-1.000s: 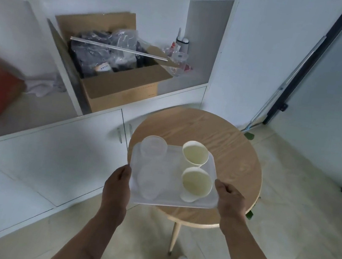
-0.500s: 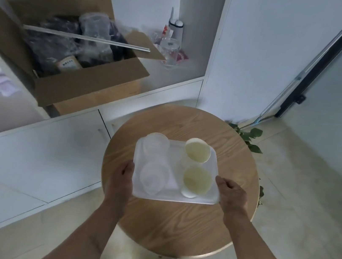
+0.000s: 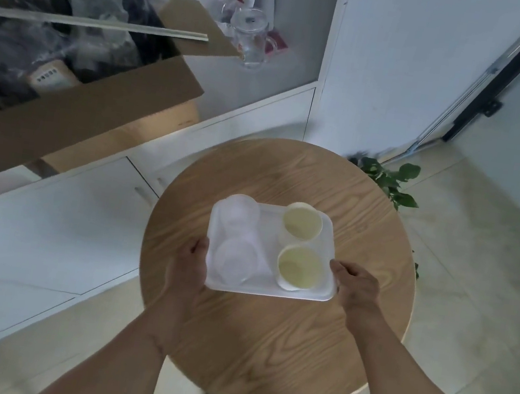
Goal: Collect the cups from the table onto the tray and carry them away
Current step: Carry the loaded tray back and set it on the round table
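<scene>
Left hand (image 3: 189, 265) and right hand (image 3: 356, 287) clamped on side edges of white tray (image 3: 263, 290); four cups (image 3: 299, 268) aboard, above round surface (image 3: 263, 349).

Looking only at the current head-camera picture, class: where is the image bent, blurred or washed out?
Head view: wide-angle distortion bows the white cabinet edge and the dark door frame; the green leafy plant smears at its upper left; the two clear plastic cups wash out against the white rectangular tray; the two cream paper cups read clearly; light is soft, shadows faint on the round wooden table.
</scene>
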